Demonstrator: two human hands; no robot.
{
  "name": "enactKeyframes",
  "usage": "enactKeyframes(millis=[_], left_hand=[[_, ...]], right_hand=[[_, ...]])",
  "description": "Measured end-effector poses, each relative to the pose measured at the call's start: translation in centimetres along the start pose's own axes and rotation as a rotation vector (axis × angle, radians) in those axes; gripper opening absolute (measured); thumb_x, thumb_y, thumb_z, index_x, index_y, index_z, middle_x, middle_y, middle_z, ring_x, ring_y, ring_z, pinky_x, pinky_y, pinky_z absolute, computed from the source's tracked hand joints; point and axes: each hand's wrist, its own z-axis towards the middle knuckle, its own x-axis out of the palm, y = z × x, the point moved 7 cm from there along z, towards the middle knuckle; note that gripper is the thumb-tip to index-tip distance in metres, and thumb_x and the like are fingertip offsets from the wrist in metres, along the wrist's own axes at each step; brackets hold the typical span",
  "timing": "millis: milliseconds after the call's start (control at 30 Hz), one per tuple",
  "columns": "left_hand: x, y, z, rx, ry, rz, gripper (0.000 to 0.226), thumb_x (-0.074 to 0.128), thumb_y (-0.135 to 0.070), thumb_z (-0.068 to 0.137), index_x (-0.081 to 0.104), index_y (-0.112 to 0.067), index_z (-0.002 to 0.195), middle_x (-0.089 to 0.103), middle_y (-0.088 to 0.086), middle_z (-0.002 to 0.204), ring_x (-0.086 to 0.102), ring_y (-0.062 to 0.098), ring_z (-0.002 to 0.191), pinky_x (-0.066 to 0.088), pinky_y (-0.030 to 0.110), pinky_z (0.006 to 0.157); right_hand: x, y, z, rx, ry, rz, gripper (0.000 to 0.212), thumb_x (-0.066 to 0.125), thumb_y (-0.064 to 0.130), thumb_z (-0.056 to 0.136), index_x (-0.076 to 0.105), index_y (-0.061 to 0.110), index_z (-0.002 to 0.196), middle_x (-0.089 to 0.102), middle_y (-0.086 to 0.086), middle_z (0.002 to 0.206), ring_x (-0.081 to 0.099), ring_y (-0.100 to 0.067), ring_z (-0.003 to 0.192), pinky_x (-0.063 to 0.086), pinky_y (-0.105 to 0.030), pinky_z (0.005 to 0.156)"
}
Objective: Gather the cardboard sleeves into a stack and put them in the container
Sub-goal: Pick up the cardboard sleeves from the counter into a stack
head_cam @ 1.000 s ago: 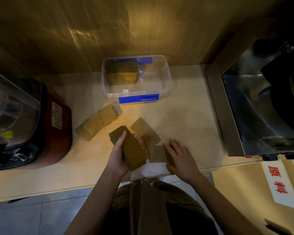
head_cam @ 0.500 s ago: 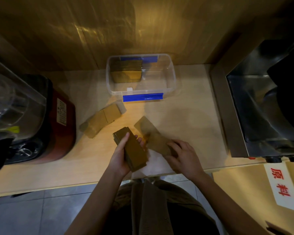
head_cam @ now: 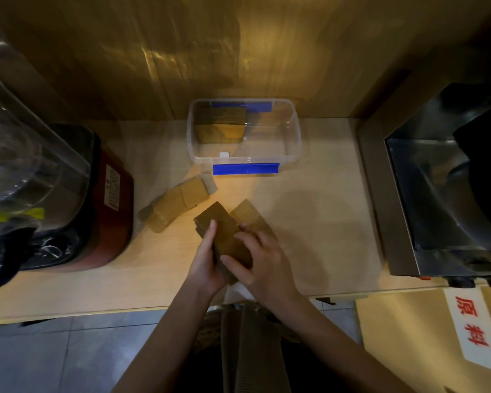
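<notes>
A stack of brown cardboard sleeves (head_cam: 223,235) is held above the counter's front part. My left hand (head_cam: 206,265) grips its left side and my right hand (head_cam: 262,260) closes over its near right end. One flat sleeve (head_cam: 251,215) lies on the counter just right of the stack, partly under my right hand. A fanned row of sleeves (head_cam: 176,204) lies to the left. The clear plastic container (head_cam: 294,137) with blue clips stands at the back, and a stack of sleeves (head_cam: 220,129) stands in its left end.
A red-based machine with a clear jug (head_cam: 68,194) fills the left of the counter. A steel appliance (head_cam: 442,194) stands at the right. A wooden wall rises behind the container. A box with a red-lettered label (head_cam: 471,327) sits at the lower right.
My right hand picked a flat sleeve off the counter and brought it left onto the stack held by my left hand. The view shifted slightly.
</notes>
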Motion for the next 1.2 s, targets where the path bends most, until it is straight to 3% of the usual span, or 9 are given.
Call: enactKeyframes(millis=[200, 300, 400, 500, 600, 700, 933, 1067, 1200], left_hand=[[-0.7, -0.5, -0.2, 0.042, -0.034, -0.026, 0.029, 0.057, -0.042, 0.071, 0.064, -0.02, 0.088, 0.069, -0.003, 0.079, 0.067, 0.012, 0.076, 0.056, 0.03, 0.073], [-1.6, -0.9, -0.2, 0.066, -0.106, -0.068, 0.024, 0.062, -0.037, 0.068, 0.066, -0.021, 0.085, 0.069, -0.002, 0.08, 0.067, 0.012, 0.075, 0.057, 0.031, 0.07], [-2.4, -1.1, -0.2, 0.083, -0.157, -0.082, 0.021, 0.063, -0.031, 0.068, 0.065, -0.021, 0.087, 0.071, -0.001, 0.08, 0.068, 0.012, 0.076, 0.057, 0.032, 0.064], [-3.0, -0.9, -0.4, 0.071, -0.18, -0.082, 0.024, 0.064, -0.031, 0.068, 0.065, -0.021, 0.09, 0.072, -0.001, 0.082, 0.068, 0.013, 0.08, 0.053, 0.036, 0.073], [-3.1, -0.9, -0.7, 0.076, -0.178, -0.104, 0.034, 0.074, -0.034, 0.06, 0.065, -0.021, 0.091, 0.073, 0.0, 0.086, 0.068, 0.015, 0.084, 0.052, 0.037, 0.075], [-3.4, -0.9, -0.8, 0.081, -0.149, -0.113, 0.047, 0.082, -0.034, 0.05, 0.066, -0.022, 0.092, 0.073, 0.0, 0.089, 0.068, 0.015, 0.086, 0.054, 0.037, 0.073], [-3.2, -0.6, -1.2, 0.055, -0.199, -0.084, 0.035, 0.061, -0.037, 0.071, 0.061, -0.019, 0.101, 0.071, 0.002, 0.091, 0.067, 0.016, 0.085, 0.052, 0.04, 0.082], [-3.0, -0.4, -1.4, 0.034, -0.226, -0.067, 0.037, 0.06, -0.039, 0.073, 0.063, -0.018, 0.103, 0.072, 0.003, 0.094, 0.065, 0.018, 0.091, 0.05, 0.041, 0.081], [-2.3, -0.3, -1.3, 0.029, -0.222, -0.034, 0.049, 0.061, -0.04, 0.069, 0.059, -0.017, 0.112, 0.07, 0.004, 0.099, 0.064, 0.019, 0.096, 0.049, 0.041, 0.084]], right_hand=[[1.8, -0.8, 0.6, 0.023, 0.311, 0.093, 0.054, 0.041, 0.06, 0.08, 0.05, 0.029, 0.123, 0.05, -0.001, 0.122, 0.046, -0.017, 0.109, 0.041, -0.03, 0.087], [1.0, -2.7, 1.7, 0.128, 0.197, 0.384, 0.026, 0.05, 0.037, 0.09, 0.063, 0.02, 0.103, 0.065, -0.004, 0.103, 0.058, -0.019, 0.092, 0.047, -0.031, 0.075], [0.5, -5.2, 3.0, 0.145, -0.028, 0.101, 0.022, 0.051, 0.022, 0.089, 0.061, 0.013, 0.106, 0.064, -0.01, 0.106, 0.056, -0.024, 0.099, 0.042, -0.029, 0.08], [3.3, -7.3, 3.8, 0.189, 0.103, -0.177, 0.045, 0.052, 0.033, 0.088, 0.044, 0.014, 0.128, 0.046, -0.014, 0.135, 0.037, -0.029, 0.126, 0.034, -0.038, 0.102], [5.5, -8.6, 3.4, 0.196, 0.267, -0.36, 0.06, 0.048, 0.043, 0.088, 0.027, 0.018, 0.139, 0.026, -0.014, 0.15, 0.024, -0.032, 0.136, 0.027, -0.043, 0.109], [5.5, -8.7, 3.3, 0.163, 0.245, -0.403, 0.057, 0.046, 0.041, 0.09, 0.027, 0.019, 0.139, 0.027, -0.014, 0.15, 0.027, -0.031, 0.135, 0.03, -0.043, 0.107], [4.4, -8.9, 5.0, 0.099, 0.328, -0.428, 0.05, 0.058, 0.036, 0.083, 0.043, 0.019, 0.128, 0.045, -0.012, 0.13, 0.041, -0.029, 0.12, 0.041, -0.04, 0.096], [2.5, -8.5, 6.2, 0.162, 0.356, -0.145, 0.05, 0.068, 0.04, 0.073, 0.055, 0.018, 0.117, 0.052, -0.009, 0.122, 0.047, -0.025, 0.111, 0.046, -0.038, 0.09], [-1.2, -6.3, 6.7, 0.199, 0.151, 0.231, 0.045, 0.076, 0.025, 0.07, 0.061, 0.016, 0.112, 0.057, -0.005, 0.111, 0.054, -0.02, 0.102, 0.046, -0.025, 0.078]])
